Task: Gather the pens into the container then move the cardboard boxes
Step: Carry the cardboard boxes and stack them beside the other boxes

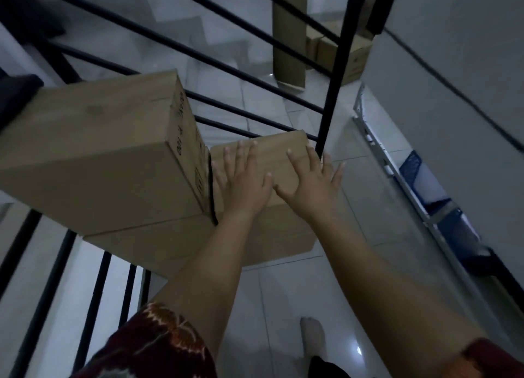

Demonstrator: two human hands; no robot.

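Note:
A small cardboard box [280, 153] rests on a wider flat cardboard box [272, 236] on the tiled floor by the railing. My left hand [243, 179] and my right hand [312, 185] lie flat on top of the small box, fingers spread, gripping nothing. A larger cardboard box [93, 156] with printed black text sits to the left, stacked on the flat box and touching the small one. No pens or container are in view.
A black metal stair railing [329, 94] runs behind the boxes, with stairs below. More cardboard boxes [289, 37] stand downstairs at the top. A metal rack with blue items [425, 185] lines the right wall. My foot [312, 338] is on the white tiles.

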